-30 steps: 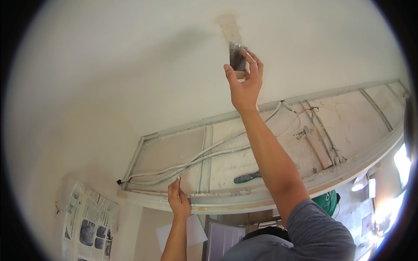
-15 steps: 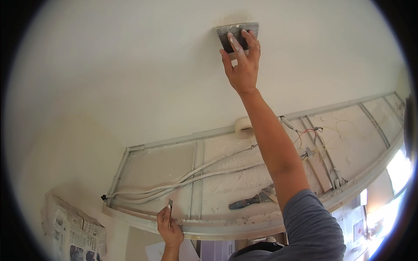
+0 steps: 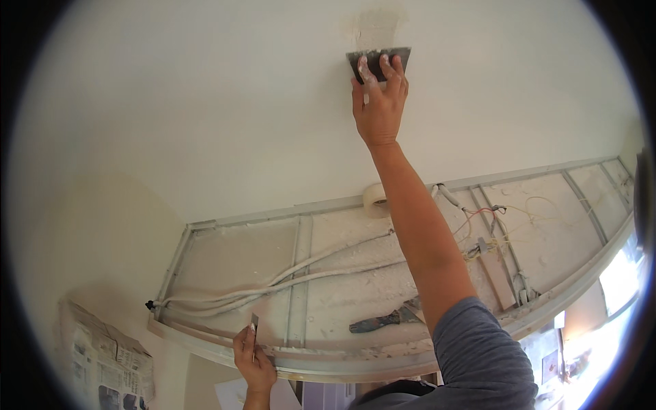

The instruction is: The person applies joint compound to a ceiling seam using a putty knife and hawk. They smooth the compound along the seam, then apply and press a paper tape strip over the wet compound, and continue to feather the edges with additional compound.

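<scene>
High on the pale wall, my right hand (image 3: 380, 115) grips a wide, dark putty scraper (image 3: 378, 67) with fingers spread across its face. Its far edge lies against the surface, just below a damp-looking patch of filler (image 3: 376, 29). White smears cover those fingers. Down at the left, my left hand (image 3: 251, 362) pinches a narrow, flat blade (image 3: 255, 322), seen almost edge-on; its full shape is hidden. That hand is beside the front rim of a long framed ledge (image 3: 301, 370).
The dusty ledge holds a roll of tape (image 3: 373, 201), pale cables (image 3: 324, 274), thin coloured wires (image 3: 484, 210) and a dark-handled tool (image 3: 374, 322) partly behind my right arm. Newspaper (image 3: 113, 374) hangs at the lower left. Bright light comes in at the lower right.
My right hand has drawn the scraper down toward me, uncovering more of the filler patch. My left hand still holds its blade; the whole view has shifted slightly.
</scene>
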Demonstrator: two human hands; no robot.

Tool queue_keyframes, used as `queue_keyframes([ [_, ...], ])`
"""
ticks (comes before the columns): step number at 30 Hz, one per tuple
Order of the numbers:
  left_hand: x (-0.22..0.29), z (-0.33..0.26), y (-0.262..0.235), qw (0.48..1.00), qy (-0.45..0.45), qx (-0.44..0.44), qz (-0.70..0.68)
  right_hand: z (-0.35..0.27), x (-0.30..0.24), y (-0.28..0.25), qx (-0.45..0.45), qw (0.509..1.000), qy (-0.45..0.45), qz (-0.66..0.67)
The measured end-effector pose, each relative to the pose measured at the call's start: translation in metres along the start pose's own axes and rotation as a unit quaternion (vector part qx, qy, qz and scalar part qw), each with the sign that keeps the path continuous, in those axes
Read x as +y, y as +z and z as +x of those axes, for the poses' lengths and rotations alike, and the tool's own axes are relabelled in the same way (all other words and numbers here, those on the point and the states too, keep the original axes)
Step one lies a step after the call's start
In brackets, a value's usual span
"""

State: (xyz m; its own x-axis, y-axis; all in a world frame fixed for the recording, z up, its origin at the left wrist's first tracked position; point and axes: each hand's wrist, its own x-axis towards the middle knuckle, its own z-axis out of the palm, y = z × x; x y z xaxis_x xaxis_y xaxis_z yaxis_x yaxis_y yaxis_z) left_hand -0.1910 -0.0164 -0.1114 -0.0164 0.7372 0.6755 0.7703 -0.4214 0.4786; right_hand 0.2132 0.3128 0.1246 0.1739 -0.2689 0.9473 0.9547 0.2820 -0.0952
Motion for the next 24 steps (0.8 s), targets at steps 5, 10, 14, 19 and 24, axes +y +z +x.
queue_keyframes([
  [5,0.0,-0.001,0.0,1.0,-0.016,-0.009,-0.017,-0.034,-0.012,-0.027,-0.115,0.99,0.076,-0.029],
  [10,-0.002,-0.003,0.0,1.0,-0.002,0.0,-0.021,-0.001,-0.029,-0.041,0.018,0.995,0.026,0.091],
  [14,-0.003,-0.002,0.0,1.0,0.004,-0.005,-0.013,0.044,-0.029,-0.025,0.061,0.996,-0.009,0.069],
  [19,-0.003,-0.002,-0.001,1.0,-0.006,-0.013,-0.016,0.03,-0.019,-0.016,0.005,1.0,-0.003,0.025],
  [24,-0.004,-0.003,-0.001,1.0,0.002,-0.011,-0.013,-0.021,-0.01,-0.019,-0.099,0.993,0.057,-0.027],
])
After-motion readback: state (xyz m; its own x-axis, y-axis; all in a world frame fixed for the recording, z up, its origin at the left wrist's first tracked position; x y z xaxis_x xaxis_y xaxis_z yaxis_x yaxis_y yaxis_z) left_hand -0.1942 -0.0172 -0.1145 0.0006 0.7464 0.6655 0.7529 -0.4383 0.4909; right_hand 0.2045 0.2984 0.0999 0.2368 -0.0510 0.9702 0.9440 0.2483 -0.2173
